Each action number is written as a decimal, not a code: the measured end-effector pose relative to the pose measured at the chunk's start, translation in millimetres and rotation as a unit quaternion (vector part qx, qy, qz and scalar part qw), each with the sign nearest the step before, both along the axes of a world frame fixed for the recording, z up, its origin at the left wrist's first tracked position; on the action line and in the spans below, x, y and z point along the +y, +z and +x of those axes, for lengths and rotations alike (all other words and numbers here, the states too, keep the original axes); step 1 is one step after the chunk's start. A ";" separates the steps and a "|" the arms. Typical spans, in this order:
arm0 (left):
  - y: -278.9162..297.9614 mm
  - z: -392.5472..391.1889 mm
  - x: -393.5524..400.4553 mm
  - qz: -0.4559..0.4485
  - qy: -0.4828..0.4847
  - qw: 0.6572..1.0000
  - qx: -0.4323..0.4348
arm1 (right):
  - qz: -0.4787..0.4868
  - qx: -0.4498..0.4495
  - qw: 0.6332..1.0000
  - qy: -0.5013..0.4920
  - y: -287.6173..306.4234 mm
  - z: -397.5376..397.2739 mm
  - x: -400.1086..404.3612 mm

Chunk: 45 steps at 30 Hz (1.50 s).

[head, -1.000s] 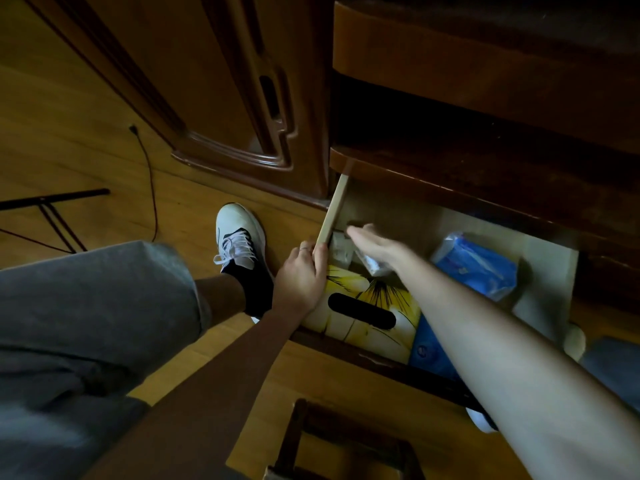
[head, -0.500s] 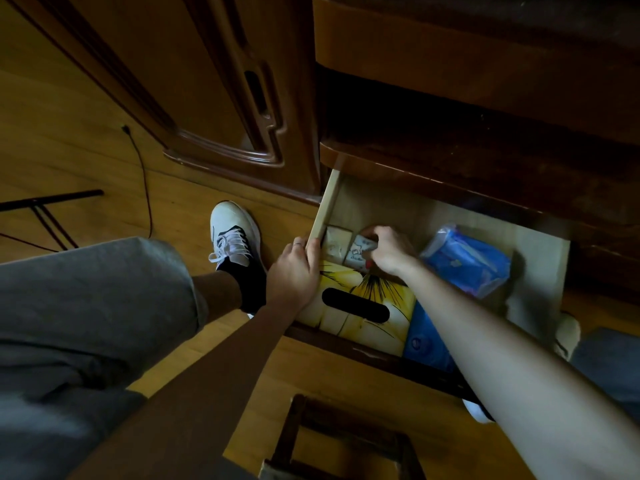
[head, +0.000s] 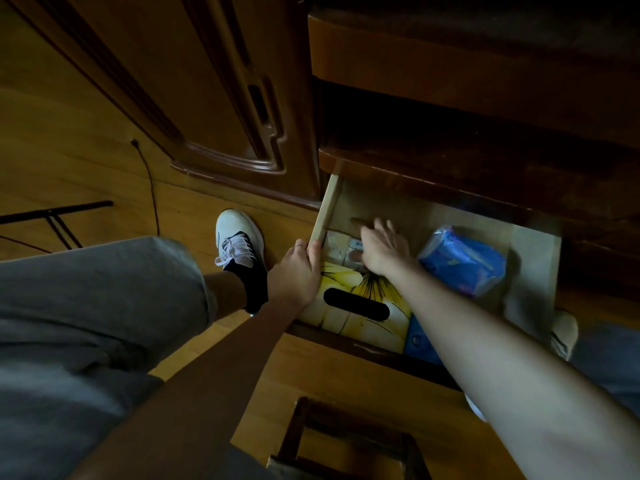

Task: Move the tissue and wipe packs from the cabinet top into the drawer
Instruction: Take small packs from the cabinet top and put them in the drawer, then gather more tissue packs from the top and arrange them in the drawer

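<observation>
We see two small packs point(head: 341, 249) lying at the drawer point(head: 533, 258)'s back left corner, beside the yellow tissue box point(head: 360, 306) and blue pack point(head: 464, 259). Our right hand point(head: 382, 251), fingers spread, rests on them; our left hand point(head: 299, 271) grips the side wall. Withdrawing carelessly could drag one out (labels too blurred to read).

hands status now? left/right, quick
Left hand: grips the drawer's left side wall.
Right hand: open, fingers spread over the small packs in the drawer, holding nothing.
</observation>
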<state>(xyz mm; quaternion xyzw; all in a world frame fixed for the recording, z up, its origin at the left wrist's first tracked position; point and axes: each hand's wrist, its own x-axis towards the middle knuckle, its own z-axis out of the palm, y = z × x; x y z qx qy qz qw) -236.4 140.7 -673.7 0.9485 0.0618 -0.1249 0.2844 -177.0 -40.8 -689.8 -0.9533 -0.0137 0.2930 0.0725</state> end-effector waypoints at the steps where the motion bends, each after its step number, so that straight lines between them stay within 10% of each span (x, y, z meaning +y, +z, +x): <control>1: 4.4 1.9 1.8 0.009 -0.014 1.000 0.024 | 0.037 0.001 0.999 -0.022 12.4 -1.6 -5.8; 5: 49.3 17.8 -3.4 0.059 -0.030 0.997 0.048 | 0.153 -0.042 0.986 -0.040 83.2 -22.8 -38.2; 9: 144.2 36.8 -36.3 0.072 -0.096 0.988 -0.102 | 0.186 -0.078 0.979 -0.013 186.4 -46.7 -82.1; 15: 337.0 47.5 -89.8 0.057 -0.182 0.875 -0.445 | 0.182 -0.358 0.916 0.001 376.6 -81.2 -145.6; 20: 453.9 58.9 -124.5 0.032 -0.204 0.808 -0.552 | 0.115 -0.512 0.851 -0.026 481.6 -80.5 -198.0; 27: 492.4 137.0 -181.1 0.074 -0.275 0.837 -0.467 | 0.011 -0.386 0.916 -0.110 504.2 -6.1 -250.8; 35: 484.5 272.3 -269.8 0.040 -0.303 0.874 -0.378 | 0.222 -0.463 0.841 -0.169 516.1 148.9 -277.5; 45: 457.4 415.2 -378.5 0.068 -0.329 0.869 -0.364 | -0.032 -0.322 0.920 -0.222 488.6 297.2 -365.3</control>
